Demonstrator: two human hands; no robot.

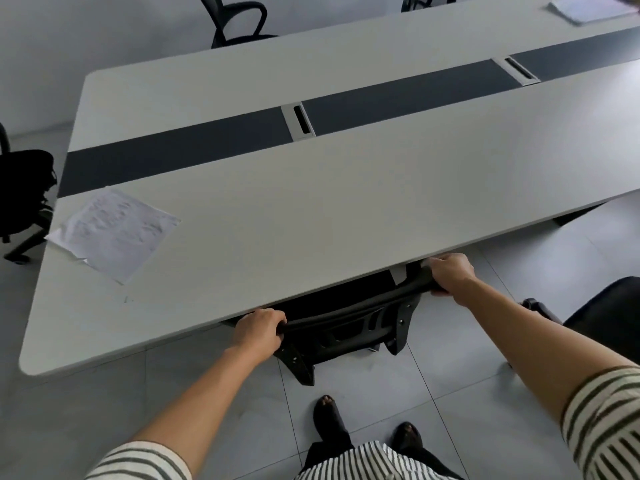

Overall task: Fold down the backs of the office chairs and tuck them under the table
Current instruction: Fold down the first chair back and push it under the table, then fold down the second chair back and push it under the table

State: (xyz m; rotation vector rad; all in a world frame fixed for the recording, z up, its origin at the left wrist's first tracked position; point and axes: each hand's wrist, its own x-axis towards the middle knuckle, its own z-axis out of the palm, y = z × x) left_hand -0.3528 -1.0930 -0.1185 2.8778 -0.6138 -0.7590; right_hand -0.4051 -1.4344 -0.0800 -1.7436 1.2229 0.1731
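A black office chair point(349, 323) sits mostly under the near edge of the long white table point(346, 202), its back folded down flat. My left hand point(258, 332) grips the left end of the folded back's top rim. My right hand point(450, 273) grips the right end, close under the table edge. The chair's seat and base are hidden under the tabletop; only the back's frame and brackets show.
Another black chair point(606, 310) stands on the tiled floor at my right. A further chair point(24, 192) stands at the table's left end, and two more point(239, 22) behind the far side. Papers point(117, 233) lie on the table's left corner. My feet point(329, 420) are just behind the chair.
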